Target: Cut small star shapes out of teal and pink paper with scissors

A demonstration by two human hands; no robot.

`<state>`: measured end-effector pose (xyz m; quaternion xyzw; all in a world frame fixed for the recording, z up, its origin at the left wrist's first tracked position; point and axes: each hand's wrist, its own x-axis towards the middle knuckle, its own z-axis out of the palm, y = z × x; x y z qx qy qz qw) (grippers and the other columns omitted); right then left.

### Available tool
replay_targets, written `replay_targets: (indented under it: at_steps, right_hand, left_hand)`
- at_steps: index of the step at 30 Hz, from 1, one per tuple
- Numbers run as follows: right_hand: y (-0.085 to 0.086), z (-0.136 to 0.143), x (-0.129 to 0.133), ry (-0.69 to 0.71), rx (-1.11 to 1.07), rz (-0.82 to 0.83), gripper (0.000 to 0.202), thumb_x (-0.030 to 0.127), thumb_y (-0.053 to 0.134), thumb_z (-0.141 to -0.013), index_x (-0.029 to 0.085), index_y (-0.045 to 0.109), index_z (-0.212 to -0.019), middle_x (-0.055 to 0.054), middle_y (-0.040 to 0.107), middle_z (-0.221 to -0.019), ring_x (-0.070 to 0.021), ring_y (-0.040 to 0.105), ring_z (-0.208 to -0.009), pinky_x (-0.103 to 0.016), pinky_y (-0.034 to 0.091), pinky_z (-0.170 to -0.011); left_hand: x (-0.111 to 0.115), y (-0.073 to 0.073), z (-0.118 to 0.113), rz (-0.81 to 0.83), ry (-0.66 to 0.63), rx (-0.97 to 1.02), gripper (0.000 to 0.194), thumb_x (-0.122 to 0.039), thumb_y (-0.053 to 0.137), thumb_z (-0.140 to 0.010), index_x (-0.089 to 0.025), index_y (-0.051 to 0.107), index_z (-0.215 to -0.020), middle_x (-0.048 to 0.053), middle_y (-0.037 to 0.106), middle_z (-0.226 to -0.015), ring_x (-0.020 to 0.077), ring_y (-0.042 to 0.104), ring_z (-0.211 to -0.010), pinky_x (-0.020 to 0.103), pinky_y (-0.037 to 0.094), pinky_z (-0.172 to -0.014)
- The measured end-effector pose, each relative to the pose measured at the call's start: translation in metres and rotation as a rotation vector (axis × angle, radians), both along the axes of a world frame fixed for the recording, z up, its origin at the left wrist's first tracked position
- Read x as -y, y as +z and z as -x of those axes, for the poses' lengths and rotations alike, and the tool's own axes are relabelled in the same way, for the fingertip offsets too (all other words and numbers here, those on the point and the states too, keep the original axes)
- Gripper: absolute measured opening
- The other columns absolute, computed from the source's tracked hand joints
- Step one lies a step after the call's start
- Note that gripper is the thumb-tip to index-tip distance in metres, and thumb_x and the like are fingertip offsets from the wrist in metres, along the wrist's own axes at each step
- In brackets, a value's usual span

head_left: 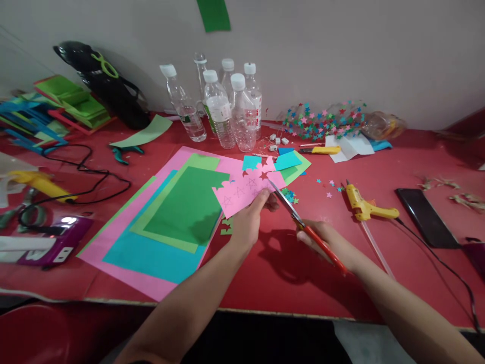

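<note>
Your left hand: bare | your right hand: bare | your forearms: uncovered, slim, tapering toward the wrists | your clothing: black between them, details too dark to tell

Dim light, wide-angle stretch
Soft shadows fall on the flat red counter beside the bare right hand; highlights glint on the tall black flask; outer edges look smeared.
</note>
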<state>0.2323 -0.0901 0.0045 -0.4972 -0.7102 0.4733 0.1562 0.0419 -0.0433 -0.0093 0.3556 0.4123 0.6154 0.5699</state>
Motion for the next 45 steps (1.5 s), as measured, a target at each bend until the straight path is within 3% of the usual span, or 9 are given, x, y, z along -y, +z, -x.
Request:
replay_targets:
  at_steps: [19, 45]
  right_hand:
    - [0.0025, 0.0093, 0.0043, -0.076, -0.036, 0.035, 0.046, 0.061, 0.045, -0.088, 0.021, 0.036, -0.067, 0.004, 0.035, -0.059, -0.0096, 0.030, -0.053, -0.023, 0.025, -0.045]
    - [0.0021, 0.0097, 0.0059, -0.133, -0.058, 0.101, 0.039, 0.051, 0.052, -0.087, 0.022, 0.036, -0.068, 0.007, 0.035, -0.052, -0.0075, 0.030, -0.042, -0.022, 0.022, -0.040]
  left_hand:
    - [0.0012, -0.0032, -0.0015, 0.011, -0.001, -0.068, 0.028, -0.042, 0.061, -0.081, -0.017, 0.064, -0.067, 0.002, 0.065, -0.061, 0.0125, 0.061, -0.058, 0.029, 0.051, -0.064]
    - [0.0015, -0.0008, 0.0001, -0.011, -0.025, -0.045, 0.025, -0.038, 0.061, -0.082, -0.016, 0.065, -0.070, 0.002, 0.066, -0.063, 0.0124, 0.062, -0.057, 0.028, 0.053, -0.062]
